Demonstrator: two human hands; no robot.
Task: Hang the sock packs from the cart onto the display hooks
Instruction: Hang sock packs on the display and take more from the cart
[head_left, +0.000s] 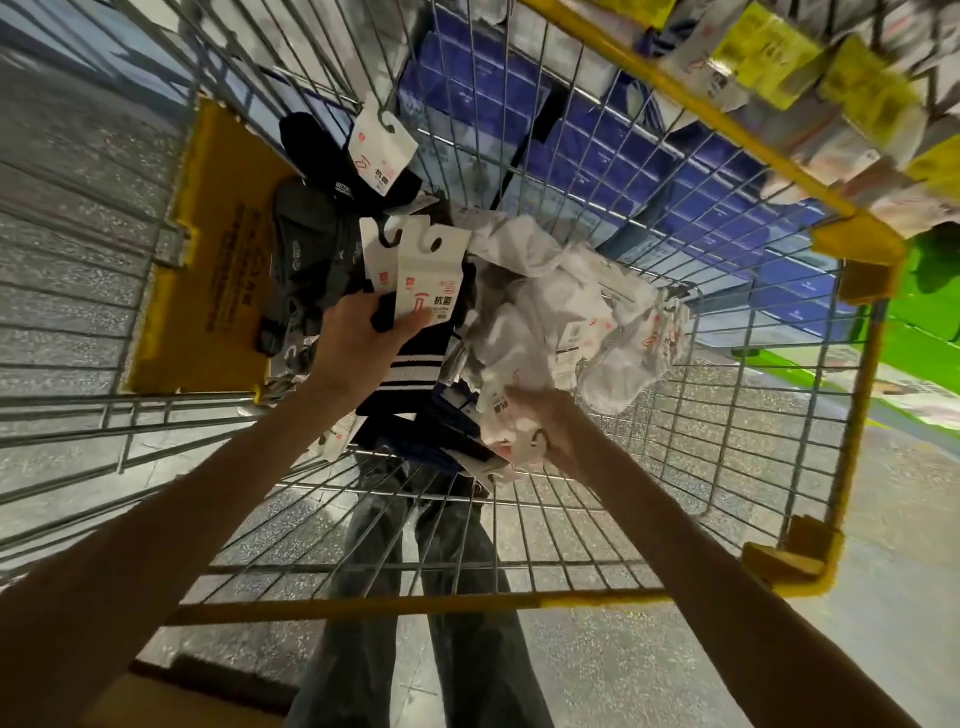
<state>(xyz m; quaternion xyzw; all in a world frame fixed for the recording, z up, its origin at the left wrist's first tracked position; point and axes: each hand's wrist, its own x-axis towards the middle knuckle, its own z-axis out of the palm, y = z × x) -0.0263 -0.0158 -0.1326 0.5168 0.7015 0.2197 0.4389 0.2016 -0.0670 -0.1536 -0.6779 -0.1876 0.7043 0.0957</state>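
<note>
Both my arms reach down into the wire cart (597, 519). My left hand (363, 338) grips dark sock packs (410, 358) by their white header cards (426, 270), thumb across the front card. My right hand (545, 431) grips a white sock pack (511, 421) near the cart's near side. More white sock packs (561, 312) lie heaped at the right of the cart. Black and grey sock packs (311, 244) lie at the left. Another black pack with a white card (382, 148) lies further back.
A yellow plastic flap (208, 249) lines the cart's left wall and yellow rails (415, 605) frame its rim. Display hooks with hung packs and yellow tags (810, 67) fill the upper right. Blue boxes (597, 145) stand beyond the cart. A green surface (930, 306) lies at right.
</note>
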